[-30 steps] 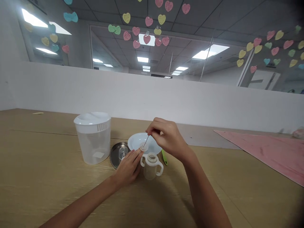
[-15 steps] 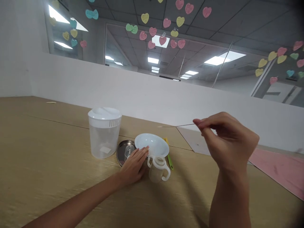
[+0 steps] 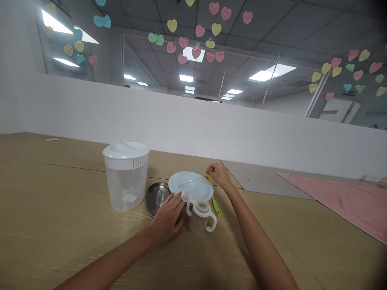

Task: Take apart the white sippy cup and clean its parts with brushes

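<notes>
A thin wire-like rod (image 3: 191, 181) is held at its far end by the right hand (image 3: 218, 174), whose fingertips are pinched closed on it; the rod is seen extending leftward and slightly downward across the white bowl (image 3: 193, 187). What the rod is cannot be told, since it appears only as a fine line. The right hand is positioned at the far right rim of the bowl, just beside a green utensil (image 3: 215, 203) that lies on the table to the right of the bowl. A small translucent round part (image 3: 184, 196) is pinched at the fingertips of the left hand (image 3: 167, 217), with the remaining fingers extended and the palm turned down near the table; the part is located at the near rim of the bowl. Directly beside it, a translucent two-handled cup (image 3: 200, 216) is set upright on the wooden table (image 3: 60, 225), with its mouth uncovered. To the left of the bowl, a round metal lid (image 3: 151, 198) is laid flat, with a small clear piece resting on it. Farther left, a clear plastic container (image 3: 126, 176) with a white slotted lid is set upright. A pink mat (image 3: 341, 197) is laid on the table well apart, to the right.
</notes>
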Tool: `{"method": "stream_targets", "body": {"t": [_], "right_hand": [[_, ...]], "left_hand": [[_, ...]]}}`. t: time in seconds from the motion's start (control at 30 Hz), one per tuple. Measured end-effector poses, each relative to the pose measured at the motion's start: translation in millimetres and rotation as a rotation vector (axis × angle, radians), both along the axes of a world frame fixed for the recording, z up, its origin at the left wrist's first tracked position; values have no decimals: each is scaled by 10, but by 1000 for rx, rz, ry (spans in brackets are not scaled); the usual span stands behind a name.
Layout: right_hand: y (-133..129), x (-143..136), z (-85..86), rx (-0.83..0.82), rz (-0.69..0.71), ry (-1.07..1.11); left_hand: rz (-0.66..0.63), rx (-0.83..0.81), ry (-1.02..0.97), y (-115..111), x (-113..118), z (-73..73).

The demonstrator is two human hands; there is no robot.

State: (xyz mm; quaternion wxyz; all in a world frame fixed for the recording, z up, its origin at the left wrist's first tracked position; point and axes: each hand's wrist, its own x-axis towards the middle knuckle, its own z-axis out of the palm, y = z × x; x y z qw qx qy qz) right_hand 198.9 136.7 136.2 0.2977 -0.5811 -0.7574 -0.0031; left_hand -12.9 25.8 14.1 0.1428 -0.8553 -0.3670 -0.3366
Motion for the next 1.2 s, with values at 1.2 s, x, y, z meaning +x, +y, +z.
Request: {"method": "stream_targets", "body": {"t": [1.2], "right_hand": [[-182, -319, -61, -714, 804, 139]], "left_hand": [[78, 21, 42, -40, -27, 0]]}}
